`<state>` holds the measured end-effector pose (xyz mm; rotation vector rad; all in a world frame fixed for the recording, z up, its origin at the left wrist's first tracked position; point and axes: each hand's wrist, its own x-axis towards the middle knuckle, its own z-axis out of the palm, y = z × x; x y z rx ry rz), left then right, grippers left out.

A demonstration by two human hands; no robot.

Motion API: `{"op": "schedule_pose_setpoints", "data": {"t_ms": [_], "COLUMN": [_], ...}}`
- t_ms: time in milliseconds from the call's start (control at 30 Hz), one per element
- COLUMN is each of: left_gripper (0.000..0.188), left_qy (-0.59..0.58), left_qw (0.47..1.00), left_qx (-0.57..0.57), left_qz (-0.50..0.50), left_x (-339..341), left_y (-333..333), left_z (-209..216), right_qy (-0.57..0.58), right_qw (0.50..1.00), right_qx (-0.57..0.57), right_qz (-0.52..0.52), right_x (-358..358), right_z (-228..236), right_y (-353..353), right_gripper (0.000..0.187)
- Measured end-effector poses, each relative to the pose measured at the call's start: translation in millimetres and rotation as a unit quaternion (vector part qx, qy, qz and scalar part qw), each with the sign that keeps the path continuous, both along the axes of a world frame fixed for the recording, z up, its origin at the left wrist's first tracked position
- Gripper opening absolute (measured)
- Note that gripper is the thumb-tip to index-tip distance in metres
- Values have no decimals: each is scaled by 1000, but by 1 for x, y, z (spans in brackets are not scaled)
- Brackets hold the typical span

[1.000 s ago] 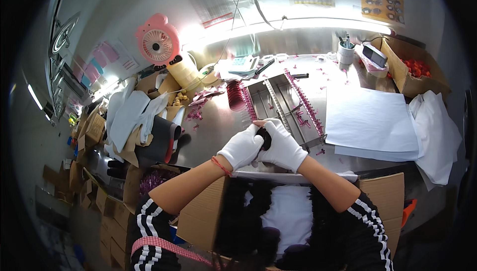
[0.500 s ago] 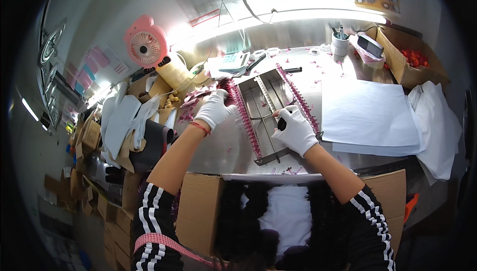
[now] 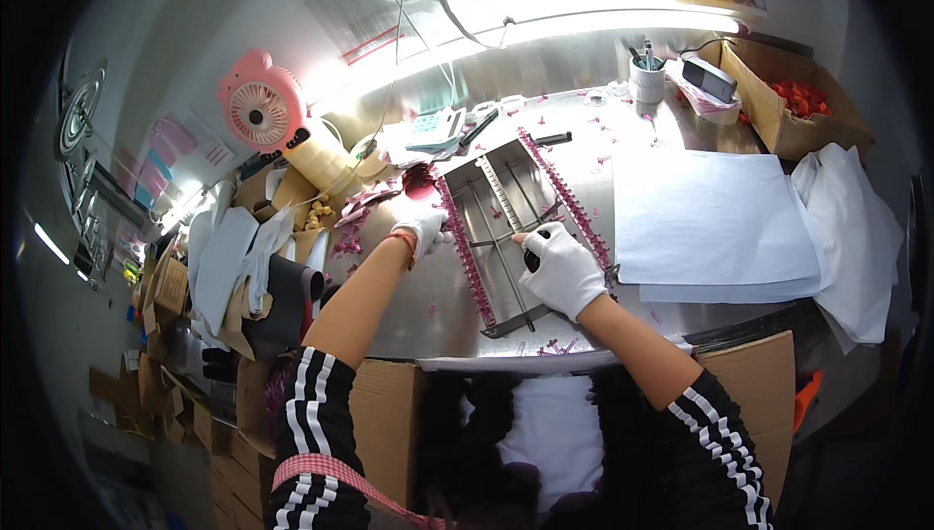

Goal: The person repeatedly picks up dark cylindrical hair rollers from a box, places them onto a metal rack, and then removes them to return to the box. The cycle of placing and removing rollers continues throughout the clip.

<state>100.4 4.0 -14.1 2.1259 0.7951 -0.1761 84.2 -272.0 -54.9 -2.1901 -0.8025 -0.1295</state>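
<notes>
A metal rack frame [image 3: 525,321] lies on the bench with crossing rods inside and a pale ruled strip along its middle. Small purple-pink plastic pieces [image 3: 467,263] line both long sides. My left hand [image 3: 424,229], in a white fingertip-bare glove, is at the rack's left row with its fingers curled; what they hold, if anything, is hidden. My right hand [image 3: 566,272], gloved alike, is over the rack's right half, closed around a small black object [image 3: 531,260], a finger reaching toward the ruled strip. Beyond my left hand sits a dark red round thing [image 3: 418,178].
Loose purple pieces [image 3: 345,240] are scattered on the bench. White sheets [image 3: 700,219] lie right, a carton of red pieces [image 3: 803,102] behind them. A pink fan [image 3: 261,107] stands back left. Below the bench edge an open carton [image 3: 384,423] holds dark, furry-looking contents.
My left hand has come away from the dark red thing, nearer to me along the rack's left row. My right hand stays over the rack with the black object. The whole view has shifted slightly.
</notes>
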Motion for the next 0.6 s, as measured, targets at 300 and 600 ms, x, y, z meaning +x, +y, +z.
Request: {"op": "schedule_pose_setpoints", "data": {"t_ms": [300, 600], "left_gripper": [30, 37], "left_qy": [-107, -92], "left_qw": [982, 926], "left_qx": [12, -46], "left_qz": [-156, -362], "left_x": [-101, -126], "left_y": [-101, -69], "left_z": [57, 15], "right_qy": [-29, -35], "right_qw": [976, 971], "right_qx": [191, 63], "right_qz": [103, 229], "right_x": [-23, -47], "right_z": [26, 30], "right_y": [6, 15], "right_gripper": [63, 74]}}
